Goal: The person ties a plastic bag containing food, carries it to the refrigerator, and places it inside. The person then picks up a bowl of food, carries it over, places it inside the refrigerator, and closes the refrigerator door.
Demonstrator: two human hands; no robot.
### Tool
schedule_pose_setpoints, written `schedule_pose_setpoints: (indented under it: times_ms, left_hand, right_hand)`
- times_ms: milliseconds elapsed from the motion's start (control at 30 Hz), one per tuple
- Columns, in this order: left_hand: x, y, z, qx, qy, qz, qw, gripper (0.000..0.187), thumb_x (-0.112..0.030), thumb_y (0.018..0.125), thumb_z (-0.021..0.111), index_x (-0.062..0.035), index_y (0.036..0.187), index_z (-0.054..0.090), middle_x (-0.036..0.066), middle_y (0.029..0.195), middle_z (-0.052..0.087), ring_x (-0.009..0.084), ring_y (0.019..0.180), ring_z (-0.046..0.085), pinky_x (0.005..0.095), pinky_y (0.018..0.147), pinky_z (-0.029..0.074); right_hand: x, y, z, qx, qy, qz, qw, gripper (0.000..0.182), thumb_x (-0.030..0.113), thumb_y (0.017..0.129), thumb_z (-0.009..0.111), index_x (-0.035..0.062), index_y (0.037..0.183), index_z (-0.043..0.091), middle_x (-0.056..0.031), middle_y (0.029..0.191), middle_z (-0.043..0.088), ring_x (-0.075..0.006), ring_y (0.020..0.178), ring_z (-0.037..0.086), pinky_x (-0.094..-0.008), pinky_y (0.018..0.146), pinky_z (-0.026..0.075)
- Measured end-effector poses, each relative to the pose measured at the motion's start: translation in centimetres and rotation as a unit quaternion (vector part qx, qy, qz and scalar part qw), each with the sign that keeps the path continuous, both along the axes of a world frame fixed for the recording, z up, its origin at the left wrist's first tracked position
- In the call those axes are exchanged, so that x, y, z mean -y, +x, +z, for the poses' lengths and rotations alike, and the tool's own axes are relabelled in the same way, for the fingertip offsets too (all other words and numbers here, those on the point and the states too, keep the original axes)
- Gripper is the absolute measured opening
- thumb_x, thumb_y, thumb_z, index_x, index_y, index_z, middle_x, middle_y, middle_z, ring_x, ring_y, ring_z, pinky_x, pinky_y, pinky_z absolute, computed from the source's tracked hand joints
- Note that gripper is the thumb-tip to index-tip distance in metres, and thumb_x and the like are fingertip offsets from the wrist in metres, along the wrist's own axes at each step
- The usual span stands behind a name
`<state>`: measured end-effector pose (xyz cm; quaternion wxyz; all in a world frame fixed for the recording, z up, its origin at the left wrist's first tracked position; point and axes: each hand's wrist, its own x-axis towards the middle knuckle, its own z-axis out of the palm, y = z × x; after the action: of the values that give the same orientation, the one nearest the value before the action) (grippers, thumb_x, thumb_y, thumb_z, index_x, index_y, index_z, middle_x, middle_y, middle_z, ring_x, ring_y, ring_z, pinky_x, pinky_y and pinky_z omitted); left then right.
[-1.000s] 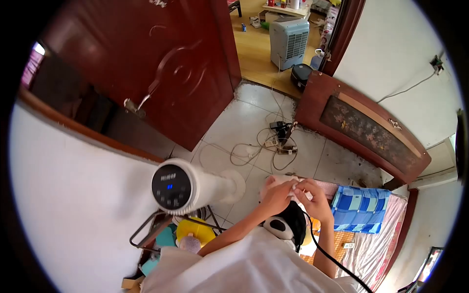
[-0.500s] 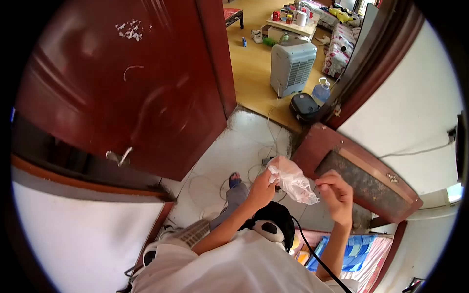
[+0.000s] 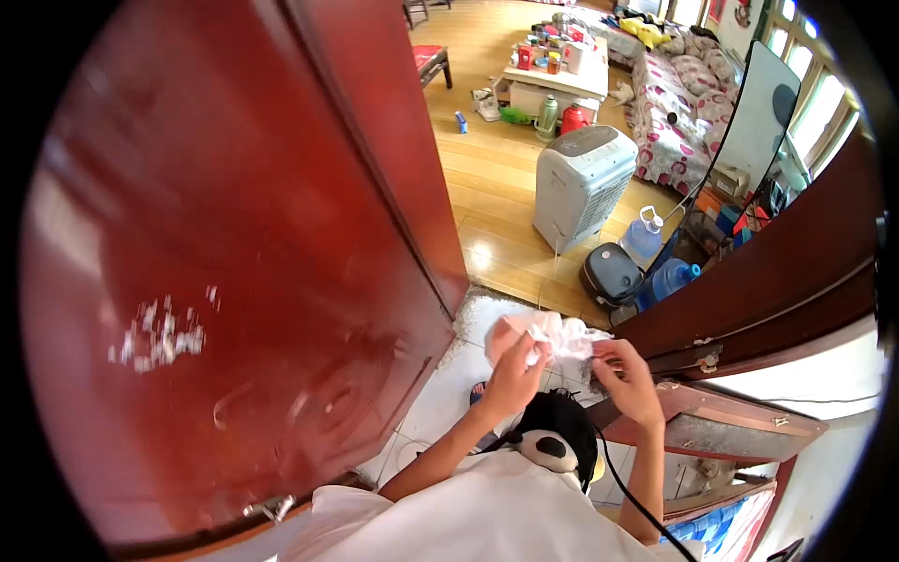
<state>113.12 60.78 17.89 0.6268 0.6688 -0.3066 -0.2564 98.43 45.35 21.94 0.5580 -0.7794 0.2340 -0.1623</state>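
The left hand (image 3: 515,377) pinches the plastic bag (image 3: 554,339) near its lower edge, thumb against the fingers. The right hand (image 3: 629,379) is at the bag's three o'clock side, its fingers curled toward the thumb; whether they grip the film, I cannot tell. The bag is crumpled, just above the frame's centre line's lower side, with the black plush (image 3: 559,433) at six o'clock from it and the rice cooker (image 3: 611,274) at one o'clock.

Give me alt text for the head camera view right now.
Two bare hands, left and right, hold a crumpled, translucent plastic bag in a doorway beside a red door; beyond, a grey appliance stands on a wooden floor.
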Motion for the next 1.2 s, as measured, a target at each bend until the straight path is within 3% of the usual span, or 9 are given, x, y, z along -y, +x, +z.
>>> schedule_pose_setpoints:
  times_ms: [33,133,200,400,533,667,800,900,1200]
  left_hand:
    - [0.8,2.4,0.6,0.074,-0.015,-0.009,0.997,0.014,-0.012,0.098,0.052,0.0010,0.103,0.052,0.014,0.091,0.062,0.0233,0.085,0.062,0.0335,0.074,0.050]
    - [4.1,7.8,4.3,-0.013,-0.036,-0.023,0.999,0.015,-0.012,0.098,0.052,0.0014,0.103,0.052,0.013,0.089,0.061,0.0201,0.085,0.061,0.0327,0.074,0.049]
    - [6.2,10.9,4.6,-0.002,-0.039,-0.013,0.999,0.017,-0.014,0.099,0.051,0.0015,0.105,0.054,0.011,0.087,0.061,0.0181,0.084,0.058,0.0325,0.076,0.048]
    - [14.8,22.1,3.0,0.030,-0.038,0.021,0.999,0.026,-0.023,0.099,0.053,0.0010,0.106,0.062,0.007,0.083,0.057,0.0138,0.079,0.051,0.0291,0.072,0.045]
    - [22.5,30.8,3.0,-0.082,-0.101,-0.027,0.991,0.036,-0.030,0.101,0.050,0.0005,0.115,0.063,0.001,0.085,0.059,0.0067,0.075,0.052,0.0253,0.054,0.046]
    - [31.7,38.2,4.2,-0.164,-0.097,0.005,0.982,0.037,-0.029,0.102,0.047,0.0025,0.115,0.061,0.003,0.093,0.062,0.0096,0.074,0.057,0.0242,0.065,0.048]
    - [40.2,46.4,7.5,0.036,-0.076,0.086,0.993,0.030,-0.027,0.102,0.048,-0.0021,0.115,0.060,-0.001,0.087,0.059,0.0057,0.077,0.051,0.0215,0.068,0.043]
    - [45.1,53.6,7.4,-0.022,-0.074,0.095,0.992,0.028,-0.024,0.099,0.055,-0.0001,0.113,0.057,0.006,0.098,0.061,0.0133,0.091,0.057,0.0275,0.082,0.045]
    - [54.2,76.3,-2.5,0.256,0.070,0.161,0.950,0.089,-0.040,0.082,0.074,0.0074,0.138,0.024,0.032,0.134,0.037,0.0416,0.125,0.042,0.0463,0.102,0.038]
  right_hand:
    - [0.8,1.6,-1.7,-0.042,0.072,0.002,0.997,0.032,0.008,0.088,0.067,0.0035,0.118,0.058,-0.0057,0.107,0.060,-0.0123,0.093,0.059,-0.0258,0.074,0.047]
    - [3.1,7.8,-2.1,-0.067,-0.080,0.046,0.993,0.064,0.018,0.081,0.075,0.0045,0.136,0.044,-0.0167,0.130,0.048,-0.0281,0.117,0.051,-0.0360,0.091,0.048]
    - [5.1,11.9,-2.5,-0.083,-0.200,0.048,0.975,0.084,0.024,0.071,0.081,0.0036,0.140,0.037,-0.0273,0.138,0.036,-0.0446,0.129,0.035,-0.0481,0.109,0.032]
    - [13.6,25.7,-5.1,-0.069,-0.281,0.029,0.957,0.090,0.027,0.065,0.085,-0.0015,0.135,0.037,-0.0275,0.138,0.036,-0.0464,0.128,0.035,-0.0512,0.108,0.031]
    - [21.5,34.8,-7.1,-0.024,-0.293,0.057,0.954,0.080,0.026,0.064,0.085,-0.0008,0.127,0.045,-0.0220,0.126,0.052,-0.0403,0.118,0.048,-0.0498,0.102,0.035]
    - [30.4,42.9,-8.9,-0.024,-0.280,0.113,0.953,0.060,0.014,0.065,0.078,-0.0020,0.117,0.054,-0.0192,0.099,0.066,-0.0358,0.103,0.060,-0.0477,0.099,0.039]
    - [37.8,50.5,-10.6,-0.012,-0.165,0.145,0.976,0.030,0.007,0.081,0.064,0.0061,0.111,0.061,-0.0188,0.092,0.067,-0.0362,0.085,0.064,-0.0425,0.083,0.048]
    - [41.5,57.8,-6.3,0.006,0.043,0.122,0.992,0.026,0.003,0.090,0.055,0.0010,0.115,0.060,-0.0110,0.092,0.068,-0.0159,0.083,0.062,-0.0337,0.076,0.049]
    - [50.1,77.5,-10.0,-0.027,0.080,0.023,0.996,0.017,0.010,0.094,0.054,-0.0021,0.104,0.061,0.0029,0.080,0.057,-0.0076,0.074,0.049,-0.0273,0.064,0.042]
